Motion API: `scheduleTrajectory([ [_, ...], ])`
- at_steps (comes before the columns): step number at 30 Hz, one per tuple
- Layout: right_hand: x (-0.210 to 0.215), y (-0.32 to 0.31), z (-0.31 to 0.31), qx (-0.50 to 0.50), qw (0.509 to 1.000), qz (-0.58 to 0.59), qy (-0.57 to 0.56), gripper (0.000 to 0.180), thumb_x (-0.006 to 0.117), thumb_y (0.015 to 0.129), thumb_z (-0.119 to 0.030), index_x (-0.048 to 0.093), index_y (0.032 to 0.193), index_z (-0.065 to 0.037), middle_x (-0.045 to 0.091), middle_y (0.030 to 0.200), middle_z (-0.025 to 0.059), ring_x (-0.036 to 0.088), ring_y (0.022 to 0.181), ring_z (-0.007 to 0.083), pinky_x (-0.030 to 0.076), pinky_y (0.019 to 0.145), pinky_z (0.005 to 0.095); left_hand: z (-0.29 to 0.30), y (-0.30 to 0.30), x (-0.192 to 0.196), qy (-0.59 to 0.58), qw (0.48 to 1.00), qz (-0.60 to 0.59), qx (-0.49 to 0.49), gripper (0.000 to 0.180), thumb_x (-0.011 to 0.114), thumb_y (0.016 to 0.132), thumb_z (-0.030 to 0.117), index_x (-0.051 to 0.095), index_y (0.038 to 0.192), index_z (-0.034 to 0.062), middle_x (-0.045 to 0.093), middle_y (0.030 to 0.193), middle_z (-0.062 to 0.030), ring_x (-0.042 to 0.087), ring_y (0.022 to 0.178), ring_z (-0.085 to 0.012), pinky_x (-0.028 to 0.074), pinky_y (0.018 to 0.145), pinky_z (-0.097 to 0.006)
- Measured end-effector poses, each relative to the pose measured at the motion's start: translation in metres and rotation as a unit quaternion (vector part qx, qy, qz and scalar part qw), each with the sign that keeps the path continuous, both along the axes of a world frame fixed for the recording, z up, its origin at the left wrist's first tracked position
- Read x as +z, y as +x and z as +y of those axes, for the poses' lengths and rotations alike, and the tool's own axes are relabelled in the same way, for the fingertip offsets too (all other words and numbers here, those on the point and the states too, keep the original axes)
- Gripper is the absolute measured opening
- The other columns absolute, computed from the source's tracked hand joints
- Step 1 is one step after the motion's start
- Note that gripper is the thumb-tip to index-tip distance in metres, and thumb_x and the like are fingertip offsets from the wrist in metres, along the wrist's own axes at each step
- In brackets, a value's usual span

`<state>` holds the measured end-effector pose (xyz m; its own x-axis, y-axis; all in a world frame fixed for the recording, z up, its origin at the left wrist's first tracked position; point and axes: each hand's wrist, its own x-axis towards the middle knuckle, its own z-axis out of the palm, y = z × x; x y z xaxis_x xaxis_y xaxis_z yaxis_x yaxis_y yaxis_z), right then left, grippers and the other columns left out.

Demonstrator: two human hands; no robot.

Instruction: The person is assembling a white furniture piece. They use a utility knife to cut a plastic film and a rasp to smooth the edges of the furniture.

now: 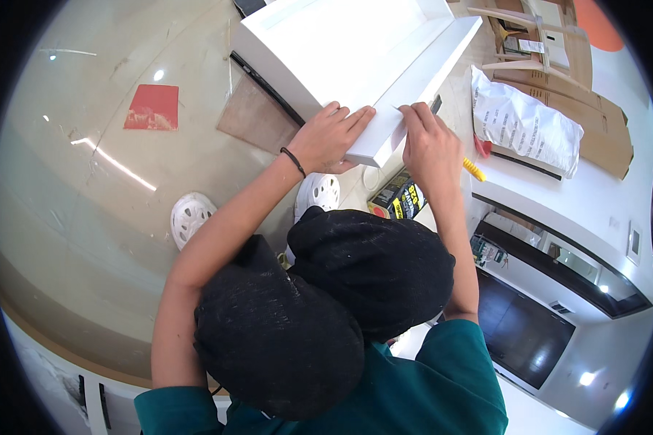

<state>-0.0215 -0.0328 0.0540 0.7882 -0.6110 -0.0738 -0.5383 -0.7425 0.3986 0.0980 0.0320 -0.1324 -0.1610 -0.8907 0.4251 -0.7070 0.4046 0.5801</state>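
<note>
L hand (330, 138) lies flat, fingers spread, pressing down on the near corner of the white panel (384, 69); not clenched, more bracing than gripping. R hand (429, 141) sits just beside it at the same corner, fingertips pinched at the panel's edge, prob. on a thin film or edge strip, too small to tell. Step looks like working the panel's edge/corner while L steadies it. Next move likely needs a steady L hold and a fine, even pull or press by R along the edge. Panel extends away from both hands, up-frame, over the floor (87, 203). Yellow-black box (403, 197) just below R wrist; white plastic bag (522, 123) on cardboard to the right.
</note>
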Motion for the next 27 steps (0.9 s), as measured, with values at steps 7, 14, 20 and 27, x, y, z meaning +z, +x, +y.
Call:
scheduleTrajectory([
  [7, 0.009, 0.015, 0.046, -0.011, 0.999, 0.024, 0.03, 0.032, 0.065, 0.077, -0.003, 0.069, 0.108, -0.007, 0.064, 0.103, 0.0024, 0.066, 0.081, 0.0207, 0.056, 0.068, 0.0342, -0.001, -0.005, -0.005, -0.013, 1.0, 0.028, 0.007, 0.104, 0.082, 0.068, 0.035, 0.038, 0.154, -0.0017, 0.054, 0.149, -0.0142, 0.06, 0.108, -0.0269, 0.041, 0.108, -0.04],
  [14, 0.018, 0.013, 0.072, -0.008, 0.989, -0.052, 0.139, 0.03, 0.066, 0.08, -0.001, 0.07, 0.108, -0.01, 0.066, 0.103, 0.0046, 0.069, 0.081, 0.0227, 0.057, 0.067, 0.0359, 0.0, -0.002, 0.0, 0.011, 0.999, 0.046, -0.011, 0.104, 0.083, 0.069, 0.036, 0.038, 0.154, -0.0027, 0.055, 0.147, -0.0155, 0.061, 0.109, -0.0271, 0.041, 0.108, -0.039],
  [20, 0.017, 0.007, -0.002, -0.092, 0.993, -0.07, 0.029, 0.021, 0.061, 0.094, -0.004, 0.068, 0.114, -0.007, 0.066, 0.105, 0.0084, 0.072, 0.084, 0.0313, 0.057, 0.069, 0.0426, -0.001, 0.0, 0.001, -0.003, 0.999, 0.04, -0.009, 0.107, 0.084, 0.068, 0.037, 0.035, 0.155, -0.0028, 0.056, 0.146, -0.0166, 0.06, 0.108, -0.0281, 0.041, 0.106, -0.039],
  [27, 0.002, -0.002, -0.024, -0.059, 0.998, -0.012, 0.009, 0.03, 0.063, 0.084, 0.0, 0.069, 0.113, -0.008, 0.066, 0.105, 0.0063, 0.072, 0.087, 0.028, 0.058, 0.072, 0.0417, -0.001, -0.001, -0.001, -0.012, 0.999, 0.044, -0.005, 0.107, 0.084, 0.068, 0.037, 0.035, 0.155, -0.0026, 0.056, 0.145, -0.0165, 0.06, 0.107, -0.0282, 0.041, 0.105, -0.039],
])
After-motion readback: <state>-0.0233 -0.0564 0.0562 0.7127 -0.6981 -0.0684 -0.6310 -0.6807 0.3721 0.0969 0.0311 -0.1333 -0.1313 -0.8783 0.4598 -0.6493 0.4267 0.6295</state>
